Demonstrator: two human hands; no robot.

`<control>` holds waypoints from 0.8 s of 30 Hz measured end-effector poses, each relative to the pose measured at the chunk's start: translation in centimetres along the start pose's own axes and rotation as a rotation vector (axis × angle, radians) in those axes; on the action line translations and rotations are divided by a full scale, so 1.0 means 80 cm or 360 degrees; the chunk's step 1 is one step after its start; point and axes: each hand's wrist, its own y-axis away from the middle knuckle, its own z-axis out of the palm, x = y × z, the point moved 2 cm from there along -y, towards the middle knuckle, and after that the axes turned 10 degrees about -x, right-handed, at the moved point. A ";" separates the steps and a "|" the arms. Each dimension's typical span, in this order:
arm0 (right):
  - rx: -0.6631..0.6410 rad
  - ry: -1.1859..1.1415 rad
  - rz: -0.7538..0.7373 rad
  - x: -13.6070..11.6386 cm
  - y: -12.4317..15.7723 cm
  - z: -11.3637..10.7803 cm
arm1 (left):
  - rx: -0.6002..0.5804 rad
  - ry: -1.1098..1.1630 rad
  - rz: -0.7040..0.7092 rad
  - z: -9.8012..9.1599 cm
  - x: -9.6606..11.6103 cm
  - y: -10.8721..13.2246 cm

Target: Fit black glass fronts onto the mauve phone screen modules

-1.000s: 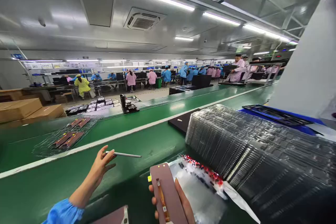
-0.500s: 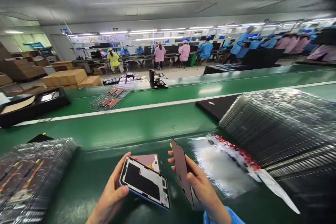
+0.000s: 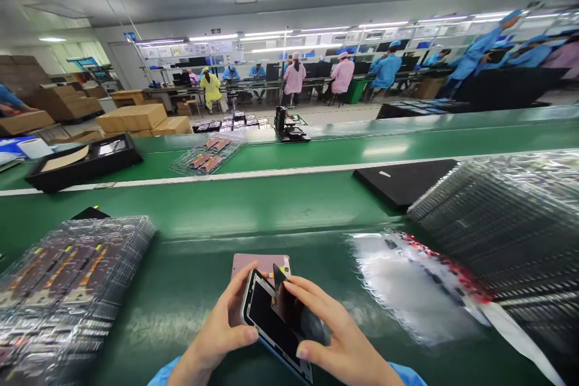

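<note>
My left hand (image 3: 219, 329) is closed around the left edge of a phone frame (image 3: 260, 307) with a dark recess and a pale border, tilted toward me. My right hand (image 3: 337, 332) grips a thin, dark, glossy phone screen (image 3: 292, 307) by its edges. The screen is slanted against the right part of the frame; whether they touch along the lower side is hidden by my fingers. Behind the frame, a pinkish panel (image 3: 256, 262) lies on the dark green work surface, partly covered by my left fingers.
Stacked clear trays with brownish panels (image 3: 81, 265) stand on the left. On the right are a tall stack of clear trays (image 3: 506, 205), a pile of clear film sheets (image 3: 407, 283) and a black board (image 3: 402, 181). A green belt (image 3: 271, 205) crosses ahead; co-workers sit beyond.
My right hand has moved left and turned the phone screen over, bringing it to the frame. My left hand has tipped the frame steeper. The head view has shifted slightly left and downward.
</note>
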 end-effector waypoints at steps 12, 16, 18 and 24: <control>-0.0001 -0.0018 0.0009 0.001 0.000 0.002 | 0.0029 0.0077 0.0005 0.002 -0.001 -0.004; 0.0009 -0.0030 0.0003 0.003 0.002 0.002 | 0.0021 0.0119 0.0023 0.003 -0.002 -0.005; 0.0016 -0.0024 -0.0006 0.005 0.003 0.002 | 0.0007 0.0124 0.0036 0.005 -0.001 -0.006; 0.0042 0.0068 -0.0041 0.005 0.003 0.012 | 0.0010 0.0155 0.0007 0.016 -0.004 -0.011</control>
